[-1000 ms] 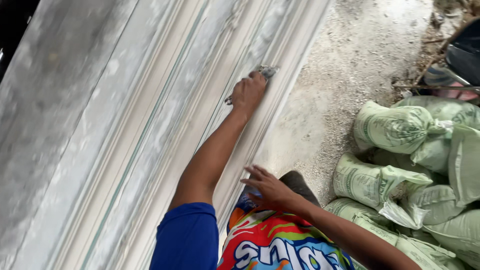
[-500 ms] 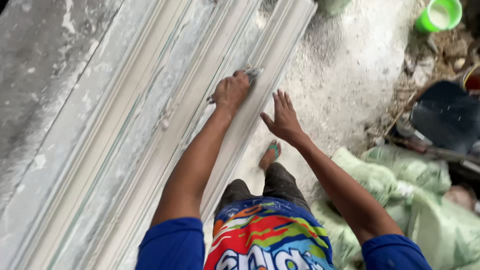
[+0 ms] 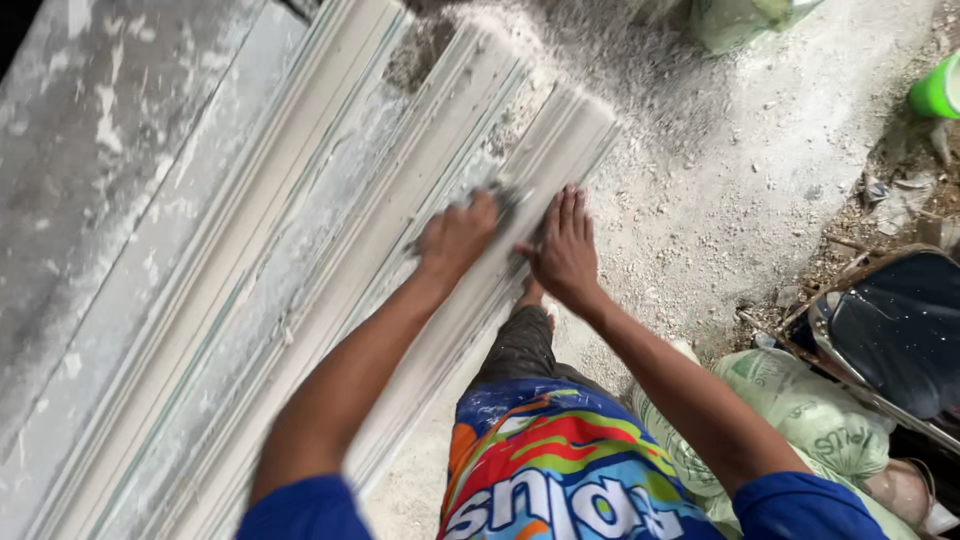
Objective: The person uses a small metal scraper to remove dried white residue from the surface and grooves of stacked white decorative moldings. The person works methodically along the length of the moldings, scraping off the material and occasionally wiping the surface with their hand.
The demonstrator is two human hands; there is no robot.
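Head view, looking down. Long pale moulding (image 3: 330, 300), ridged and grooved, runs from near left to far centre; its far end sits on the dusty ground (image 3: 740, 170). Surface chalky, flecked with white.

Left hand (image 3: 458, 238) is clenched around a small grey sanding pad (image 3: 508, 198), pressed to the outer ridge near the far end. The pad is mostly hidden, so its kind is uncertain.

Right hand (image 3: 566, 252) lies flat just beside it, fingers spread on the moulding's edge, gripping nothing.

Judgement: the moulding looks stiff, heavy and brittle at its thin ridges; its dusty skin is likely slippery. Best steadied with a flat palm on the broad faces, not pinched at the edges.

Right side: green sacks (image 3: 800, 420), dark basin (image 3: 890, 330), green cup (image 3: 938, 92) at far right.
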